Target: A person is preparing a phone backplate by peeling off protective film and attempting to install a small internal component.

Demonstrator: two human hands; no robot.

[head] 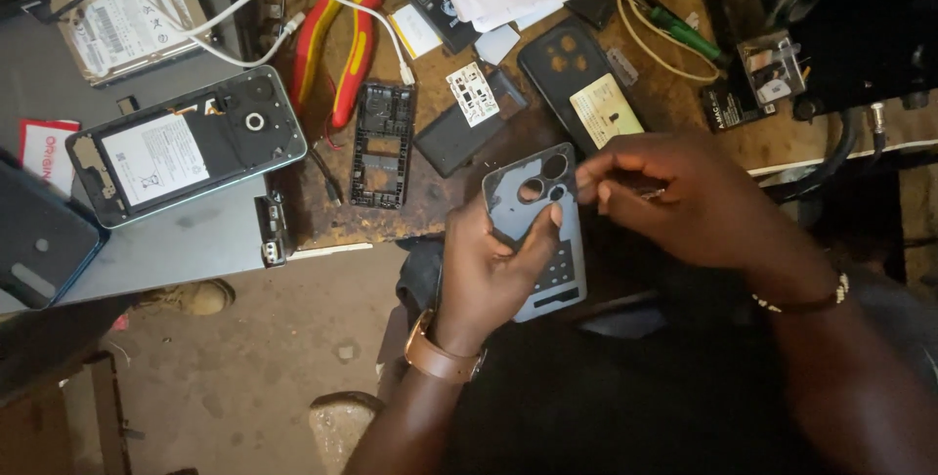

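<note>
Two hands work beyond the crowded desk (674,108) edge: left hand (489,265) fingers grip a grey phone back cover (537,231), right hand (674,196) fingers pinch a thin tool (647,192); a white-labelled opened phone (186,148) lies left.

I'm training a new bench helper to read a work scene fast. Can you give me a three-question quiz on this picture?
1. True or false: the left hand holds the grey phone back cover by its edge.
2. Which lies nearest the red and yellow pliers? A) the opened phone with its battery showing B) the hard drive C) the green-handled tool
3. Fill in: the strap on the left wrist is ____ in colour.

Key: 1 true. 2 A. 3 brown. The right hand is pinched at the cover's top corner; whatever its fingers hold is too blurred to tell.
</note>
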